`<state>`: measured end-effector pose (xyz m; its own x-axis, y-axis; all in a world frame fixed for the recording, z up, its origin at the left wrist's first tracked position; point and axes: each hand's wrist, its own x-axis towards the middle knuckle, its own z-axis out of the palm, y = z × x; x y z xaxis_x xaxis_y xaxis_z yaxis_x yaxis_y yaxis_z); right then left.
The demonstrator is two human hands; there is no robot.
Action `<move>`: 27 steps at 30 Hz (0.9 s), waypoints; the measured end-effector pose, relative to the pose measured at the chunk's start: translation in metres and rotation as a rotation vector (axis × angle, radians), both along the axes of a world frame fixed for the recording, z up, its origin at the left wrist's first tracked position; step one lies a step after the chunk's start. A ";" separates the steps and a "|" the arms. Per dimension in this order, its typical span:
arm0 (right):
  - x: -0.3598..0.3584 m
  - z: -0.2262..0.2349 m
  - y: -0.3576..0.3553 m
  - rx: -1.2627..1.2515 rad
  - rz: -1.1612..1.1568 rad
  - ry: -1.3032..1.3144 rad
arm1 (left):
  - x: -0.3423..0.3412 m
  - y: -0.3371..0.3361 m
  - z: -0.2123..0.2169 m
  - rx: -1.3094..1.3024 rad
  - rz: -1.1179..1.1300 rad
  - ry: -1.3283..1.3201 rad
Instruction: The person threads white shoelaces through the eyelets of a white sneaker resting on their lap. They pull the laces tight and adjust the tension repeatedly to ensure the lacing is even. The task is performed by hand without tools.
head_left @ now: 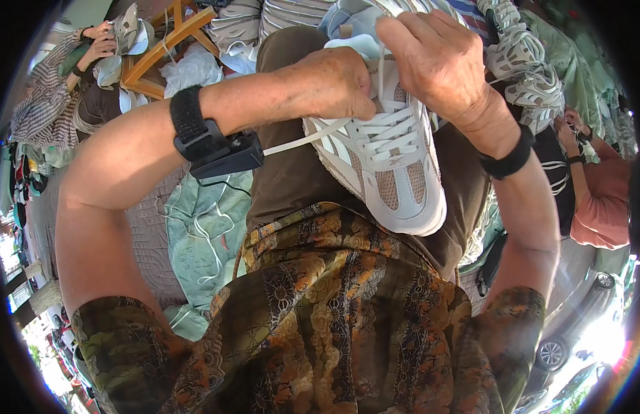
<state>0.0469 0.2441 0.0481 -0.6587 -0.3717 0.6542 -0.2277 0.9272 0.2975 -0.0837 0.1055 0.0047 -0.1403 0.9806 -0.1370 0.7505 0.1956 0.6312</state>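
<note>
A white and grey sneaker [403, 172] with beige mesh panels lies across my brown-trousered lap, its toe toward me. White laces [392, 141] cross its front. My left hand [337, 83] is closed at the left side of the shoe's opening, thumb by the eyelets; its curled fingers are mostly hidden. From under that hand a loose lace end [303, 141] stretches left toward the wrist device. My right hand [441, 62] is closed above the tongue, pinching an upright strand of lace [381, 76].
A black device [227, 159] is strapped to my left wrist. Green cloth with loose laces [206, 234] lies left of my lap. More sneakers [527, 62] are piled at the far right, near a wooden stool [161, 52] at far left. Co-workers sit on both sides.
</note>
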 end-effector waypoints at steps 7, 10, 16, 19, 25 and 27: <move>0.087 -0.036 0.020 -0.058 -0.127 -0.002 | 0.002 -0.009 0.025 -0.099 0.039 -0.278; 0.101 -0.057 0.024 -0.136 -0.190 -0.087 | 0.007 -0.009 0.025 -0.112 -0.011 -0.429; 0.054 -0.054 0.030 -0.240 -0.235 -0.022 | -0.006 -0.013 0.033 -0.226 -0.041 -0.512; 0.042 -0.043 0.029 -0.244 -0.239 -0.058 | -0.003 -0.015 0.031 -0.213 -0.020 -0.487; 0.033 -0.029 0.030 -0.198 -0.189 -0.027 | 0.005 -0.008 0.024 -0.143 0.033 -0.276; 0.027 -0.006 0.018 -0.142 -0.075 0.017 | 0.010 -0.006 0.016 -0.055 0.061 -0.085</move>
